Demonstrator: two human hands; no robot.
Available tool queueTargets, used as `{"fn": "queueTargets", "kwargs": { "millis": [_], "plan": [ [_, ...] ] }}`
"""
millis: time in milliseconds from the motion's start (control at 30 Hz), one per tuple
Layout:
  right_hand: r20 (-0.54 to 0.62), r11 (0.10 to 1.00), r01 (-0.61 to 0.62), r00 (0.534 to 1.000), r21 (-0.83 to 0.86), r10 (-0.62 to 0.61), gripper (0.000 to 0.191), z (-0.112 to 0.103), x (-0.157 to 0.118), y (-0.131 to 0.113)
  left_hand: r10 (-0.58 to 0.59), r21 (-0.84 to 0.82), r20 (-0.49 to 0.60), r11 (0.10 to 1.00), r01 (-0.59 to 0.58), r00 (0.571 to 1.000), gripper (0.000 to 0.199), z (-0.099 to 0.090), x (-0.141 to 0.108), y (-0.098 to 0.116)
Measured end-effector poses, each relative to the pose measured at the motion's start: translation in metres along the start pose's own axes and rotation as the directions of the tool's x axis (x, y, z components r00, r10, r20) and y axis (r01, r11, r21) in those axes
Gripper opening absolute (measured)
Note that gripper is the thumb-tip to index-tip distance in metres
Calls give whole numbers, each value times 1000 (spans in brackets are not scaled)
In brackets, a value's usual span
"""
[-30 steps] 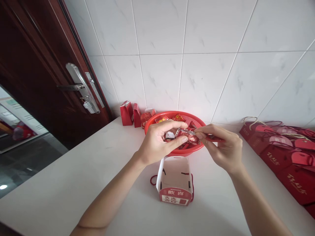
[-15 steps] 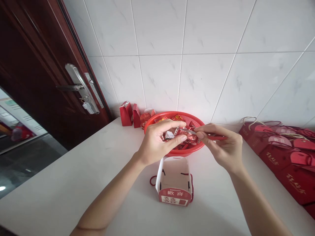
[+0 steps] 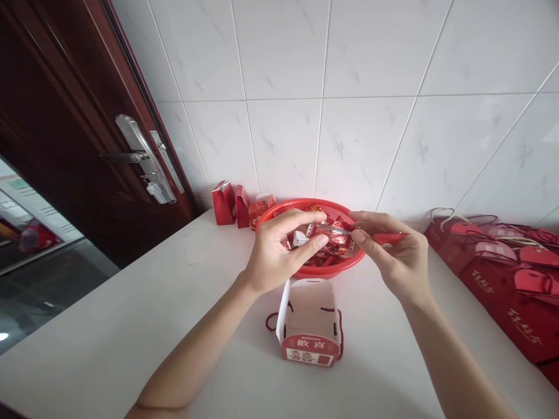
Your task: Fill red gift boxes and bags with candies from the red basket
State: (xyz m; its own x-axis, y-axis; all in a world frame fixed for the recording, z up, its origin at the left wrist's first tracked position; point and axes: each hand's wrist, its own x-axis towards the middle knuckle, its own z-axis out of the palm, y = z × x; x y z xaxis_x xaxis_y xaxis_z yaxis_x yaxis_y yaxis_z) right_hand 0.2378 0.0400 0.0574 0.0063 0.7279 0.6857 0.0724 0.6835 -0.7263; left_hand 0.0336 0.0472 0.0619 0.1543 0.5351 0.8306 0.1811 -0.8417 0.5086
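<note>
My left hand (image 3: pixel 279 247) is over the left part of a red plastic basket (image 3: pixel 268 218), its thumb and forefinger curved around the left end of a shiny red-and-silver wrapped sweet (image 3: pixel 338 234). My right hand (image 3: pixel 395 253) pinches the other end between thumb and fingertips. Out of the right palm pokes a slim red piece (image 3: pixel 393 237); its kind is unclear. Beneath the hands, many red-wrapped sweets (image 3: pixel 323 260) fill the basket. Nearer me, an open red-and-white paper gift box (image 3: pixel 310 349) with a dark red cord stands upright on the table, white inside.
Small red boxes (image 3: pixel 224 203) line the wall left of the basket. Several dark red gift bags with handles (image 3: pixel 484 279) crowd the right side of the white table (image 3: pixel 174 326). A brown door (image 3: pixel 78 105) stands at the left, beside the white tiled wall (image 3: pixel 371 52).
The right fingertips have shifted slightly right, and more of the red-and-silver wrapped sweet shows between the hands. The left hand is almost still; the gift box has not moved.
</note>
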Motion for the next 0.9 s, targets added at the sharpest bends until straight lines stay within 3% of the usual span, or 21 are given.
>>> {"fn": "queueTargets", "kwargs": {
  "millis": [400,900],
  "plan": [
    [82,959,-226,973,172,215,23,-1,3,0,-48,2,17,999,48,999,22,0,0,0],
    [36,972,-227,974,67,225,29,0,4,-8,-40,8,50,999,40,998,18,0,1,0]
  ]
}}
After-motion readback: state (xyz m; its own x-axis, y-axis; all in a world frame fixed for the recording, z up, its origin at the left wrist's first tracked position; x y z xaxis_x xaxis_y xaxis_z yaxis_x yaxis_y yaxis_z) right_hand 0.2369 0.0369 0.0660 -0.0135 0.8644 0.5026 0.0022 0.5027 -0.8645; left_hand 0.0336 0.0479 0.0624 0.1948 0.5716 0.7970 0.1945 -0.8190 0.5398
